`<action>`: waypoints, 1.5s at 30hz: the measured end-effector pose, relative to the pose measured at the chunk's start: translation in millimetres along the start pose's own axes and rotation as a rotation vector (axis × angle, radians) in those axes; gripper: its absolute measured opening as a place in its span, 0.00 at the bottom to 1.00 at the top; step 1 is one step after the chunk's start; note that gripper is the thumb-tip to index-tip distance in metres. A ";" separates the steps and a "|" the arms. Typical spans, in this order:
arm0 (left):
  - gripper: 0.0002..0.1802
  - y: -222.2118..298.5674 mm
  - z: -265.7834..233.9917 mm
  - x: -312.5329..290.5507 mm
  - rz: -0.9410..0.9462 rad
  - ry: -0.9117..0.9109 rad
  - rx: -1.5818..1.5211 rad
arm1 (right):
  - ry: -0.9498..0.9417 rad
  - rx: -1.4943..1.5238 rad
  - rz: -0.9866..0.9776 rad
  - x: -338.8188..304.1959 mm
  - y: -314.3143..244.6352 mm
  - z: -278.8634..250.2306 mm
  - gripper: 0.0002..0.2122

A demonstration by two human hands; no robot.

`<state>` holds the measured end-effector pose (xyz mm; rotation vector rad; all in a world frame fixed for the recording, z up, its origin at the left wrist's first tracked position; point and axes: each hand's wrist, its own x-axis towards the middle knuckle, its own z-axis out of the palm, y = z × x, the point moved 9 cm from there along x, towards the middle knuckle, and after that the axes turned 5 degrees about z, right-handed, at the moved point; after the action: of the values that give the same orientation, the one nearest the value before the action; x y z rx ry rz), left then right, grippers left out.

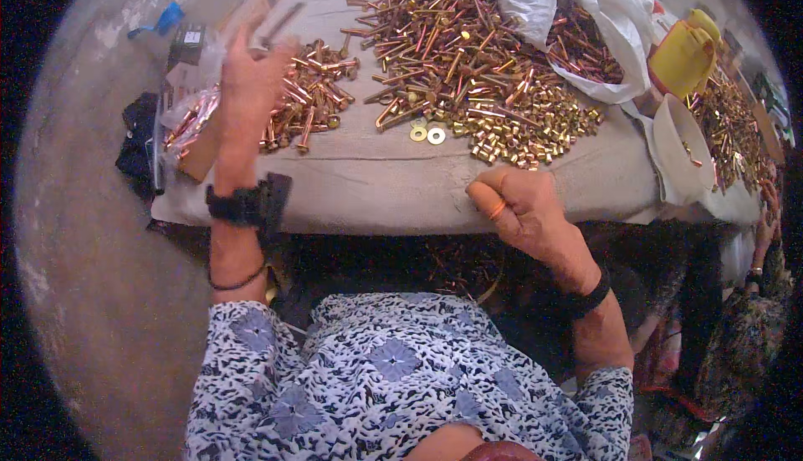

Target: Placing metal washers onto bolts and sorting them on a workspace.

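My left hand (253, 80), smeared by motion, is over the left side of a small pile of copper-coloured bolts (314, 84). A blurred grey, rod-like streak (284, 23) shows just beyond its fingers; whether the hand holds it I cannot tell. Curled closed at the table's front edge is my right hand (525, 210), an orange band on one finger. What lies inside its fingers, if anything, is hidden. Just beyond it spreads a heap of short brass-coloured sleeves (523, 130). Two flat washers (436, 136) lie at the left of the sleeves.
A large heap of long bolts (443, 34) covers the table's far middle. A white sack (606, 84) with bolts, a yellow cut-open jug (686, 53) and another bolt pile (732, 126) stand right. An open box with plastic (196, 118) sits left. Another person's hand (765, 218) shows far right.
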<state>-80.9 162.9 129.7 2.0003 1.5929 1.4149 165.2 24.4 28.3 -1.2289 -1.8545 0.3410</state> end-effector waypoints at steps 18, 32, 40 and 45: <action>0.28 8.2 171.8 -28.2 0.403 -0.692 0.161 | -0.052 -0.168 -0.110 -1.3 2.8 9.0 0.10; 0.14 1.2 167.5 -27.7 0.333 -0.631 0.303 | -0.099 -0.266 -0.124 -2.8 -0.4 12.9 0.10; 0.06 -5.2 143.9 -36.0 -0.027 -0.696 -0.071 | -0.093 -0.297 -0.144 -4.1 -0.9 13.2 0.09; 0.05 -4.0 125.5 -63.2 -0.164 -0.668 -0.499 | -0.061 -0.191 -0.102 -2.9 0.3 9.8 0.07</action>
<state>16.9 158.0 28.8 1.7248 0.9667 0.8314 158.2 24.2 20.9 -1.2567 -2.0311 0.1495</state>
